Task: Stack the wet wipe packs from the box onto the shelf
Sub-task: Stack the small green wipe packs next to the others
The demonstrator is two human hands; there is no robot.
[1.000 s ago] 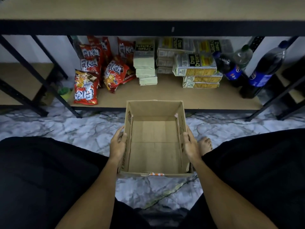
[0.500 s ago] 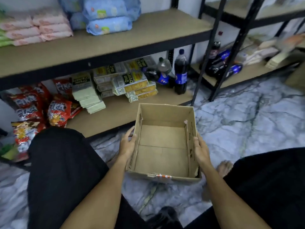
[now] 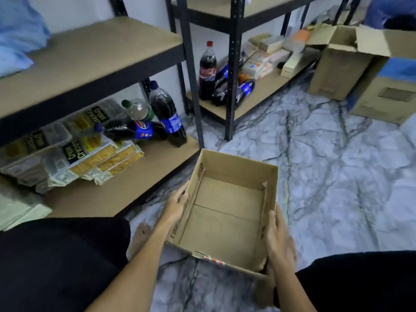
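Sitting blurred at the far left edge, soft blue packs [image 3: 18,41] lie on the upper shelf [image 3: 94,55], most likely the wet wipe packs, already stacked. Toward the middle, the left hand [image 3: 176,204] presses against the outer left wall of the box [image 3: 227,212], fingers nearly straight along the cardboard. Whether the thumb hooks over the rim cannot be told. The box is bare inside — only its cardboard floor shows. On its right wall the right hand [image 3: 278,239] presses in the same flat way, so the box is clamped between two palms. By this look the unloading is finished. What seems left is setting the empty box aside — perhaps near the other cartons [image 3: 342,64] at far right.
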